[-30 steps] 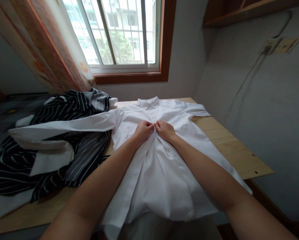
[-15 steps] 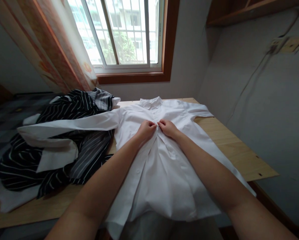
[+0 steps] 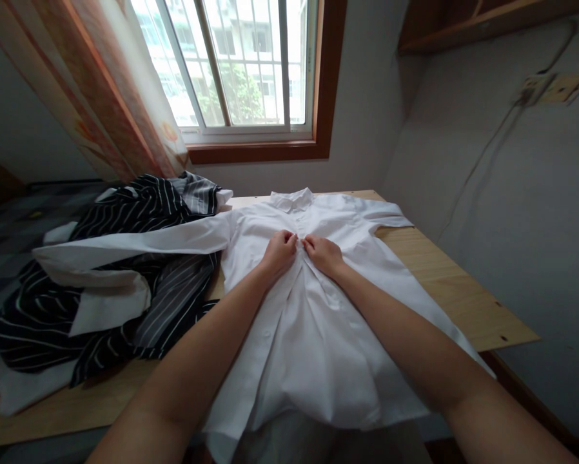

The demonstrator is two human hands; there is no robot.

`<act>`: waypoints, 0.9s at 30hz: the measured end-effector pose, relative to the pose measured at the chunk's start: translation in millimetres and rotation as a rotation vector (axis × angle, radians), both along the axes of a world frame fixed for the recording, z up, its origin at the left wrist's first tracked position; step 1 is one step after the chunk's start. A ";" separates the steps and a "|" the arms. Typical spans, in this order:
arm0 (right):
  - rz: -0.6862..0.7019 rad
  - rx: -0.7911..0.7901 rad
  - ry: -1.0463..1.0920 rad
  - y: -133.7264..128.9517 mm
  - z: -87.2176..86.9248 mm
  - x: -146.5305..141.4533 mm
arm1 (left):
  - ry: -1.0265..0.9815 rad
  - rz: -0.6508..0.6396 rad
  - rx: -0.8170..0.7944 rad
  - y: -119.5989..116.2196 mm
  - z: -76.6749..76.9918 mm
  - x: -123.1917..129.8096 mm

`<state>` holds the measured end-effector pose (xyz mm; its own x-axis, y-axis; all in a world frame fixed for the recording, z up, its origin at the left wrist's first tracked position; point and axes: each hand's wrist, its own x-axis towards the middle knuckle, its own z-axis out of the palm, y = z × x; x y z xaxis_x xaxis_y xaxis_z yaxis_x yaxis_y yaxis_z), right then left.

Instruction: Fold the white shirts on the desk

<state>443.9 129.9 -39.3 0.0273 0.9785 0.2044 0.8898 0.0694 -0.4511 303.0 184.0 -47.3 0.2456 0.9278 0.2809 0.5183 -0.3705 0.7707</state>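
A white long-sleeved shirt (image 3: 328, 361) lies spread on its back, collar towards the window, its front edges parted below my hands. My left hand (image 3: 280, 251) pinches the left front edge at mid-chest. Close beside it, my right hand (image 3: 322, 252) grips the other front edge, fingers curled in. A small gap separates the fingertips; whether a button sits between them is too small to tell. Lower down, a button (image 3: 267, 334) shows on the left edge. One sleeve (image 3: 139, 241) stretches left over a black-and-white striped garment (image 3: 173, 309).
Beneath the shirt is a wooden board (image 3: 468, 303) serving as a tabletop. A checked cloth (image 3: 9, 238) lies at the far left. Behind stand a curtain (image 3: 120, 96) and a window (image 3: 241, 77). A cable (image 3: 483, 154) hangs down the right wall from a socket (image 3: 536, 87).
Both hands have shifted slightly left at the shirt front. My right hand's fingers are curled in more, and its knuckles are turned further up. The shirt lies nearly as before.
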 end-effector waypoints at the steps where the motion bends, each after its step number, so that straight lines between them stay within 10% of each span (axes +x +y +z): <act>1: -0.003 -0.011 -0.018 -2.2 1.5 -1.3 | -0.026 0.014 -0.024 1.0 0.8 -1.3; 11: -0.151 0.083 -0.258 -22.0 13.2 25.3 | 0.679 -0.020 0.126 -11.0 13.0 -13.5; 27: -0.050 -0.264 -0.193 27.6 -10.9 43.1 | 0.719 -0.122 0.079 42.1 13.9 -35.5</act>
